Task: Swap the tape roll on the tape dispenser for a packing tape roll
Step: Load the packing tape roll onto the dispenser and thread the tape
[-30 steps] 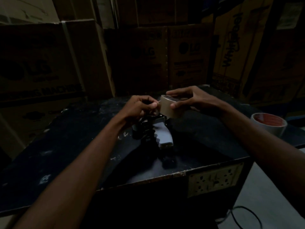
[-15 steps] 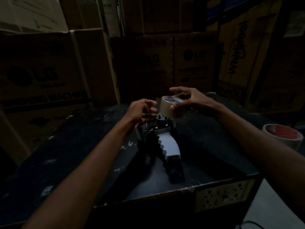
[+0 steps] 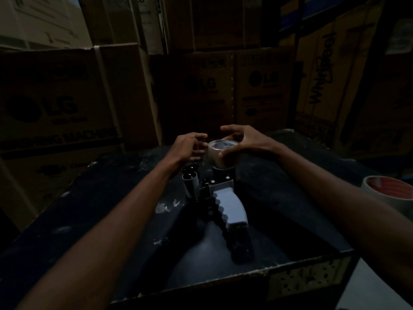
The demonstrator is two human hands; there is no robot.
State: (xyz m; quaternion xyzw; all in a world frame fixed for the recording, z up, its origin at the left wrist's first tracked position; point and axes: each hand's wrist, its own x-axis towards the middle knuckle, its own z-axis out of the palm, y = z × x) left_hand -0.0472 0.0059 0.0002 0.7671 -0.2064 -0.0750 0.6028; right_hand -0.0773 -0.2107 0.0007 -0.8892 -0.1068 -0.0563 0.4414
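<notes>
A tape dispenser (image 3: 225, 204) with a grey pistol handle lies on a dark tabletop (image 3: 89, 209), handle toward me. A tan tape roll (image 3: 218, 156) sits at the dispenser's far end, on or just above its hub. My right hand (image 3: 242, 142) grips the roll from the right, thumb on its near side and fingers over the top. My left hand (image 3: 188, 148) is curled just left of the roll, fingertips pinched at its edge; what they hold is too dark to tell. A white roll with a red core (image 3: 391, 193) rests at the right edge.
Stacked cardboard appliance boxes (image 3: 67, 104) wall in the table at the back and left. The table's front edge (image 3: 245, 274) is chipped, with a pale floor (image 3: 375, 285) below at the right. The scene is very dim.
The view has tilted down and drawn closer. My right hand has shifted its grip on the tan roll, and my left hand has lifted slightly off the dispenser's front roller.
</notes>
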